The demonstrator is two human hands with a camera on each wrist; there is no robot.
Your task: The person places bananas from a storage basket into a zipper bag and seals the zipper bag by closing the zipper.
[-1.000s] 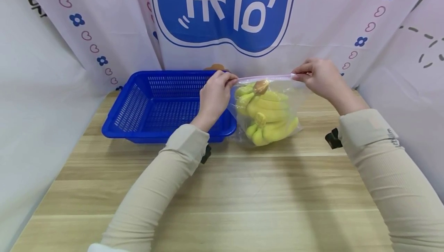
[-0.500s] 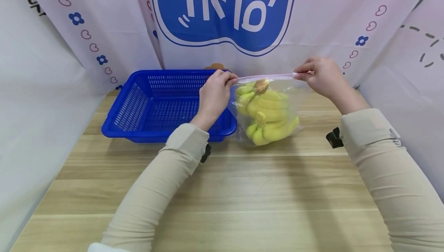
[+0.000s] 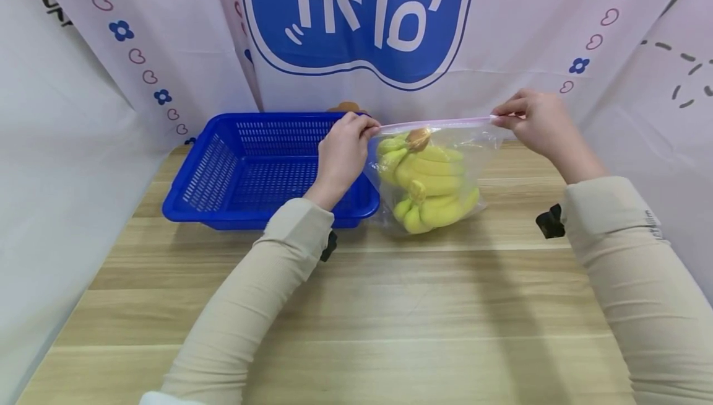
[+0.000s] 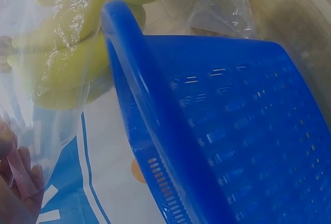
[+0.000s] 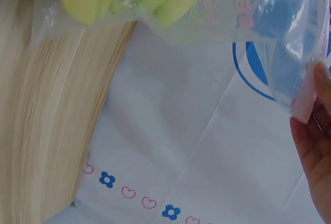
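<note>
A clear zip bag [image 3: 476, 151] with a pink seal strip stands on the table, holding two bunches of bananas [image 3: 429, 173]. My left hand [image 3: 344, 148] pinches the left end of the strip between thumb and fingers, just over the basket's right rim. At the strip's right end, my right hand [image 3: 535, 121] pinches the corner, and the top edge is stretched straight between both hands. In the right wrist view the pink strip [image 5: 306, 97] lies between thumb and fingers. The left wrist view shows the bananas [image 4: 67, 63] through the plastic.
A blue slotted basket [image 3: 189, 204] stands left of the bag on the wooden table [image 3: 390, 318], beneath my left hand. A white printed curtain [image 3: 501, 33] hangs close behind the table. Dark wrist-worn pieces show below both sleeves.
My right hand has moved rightward along the top of the bag, to the strip's far corner, and more of the pink strip shows. My left hand has kept its place and pinch.
</note>
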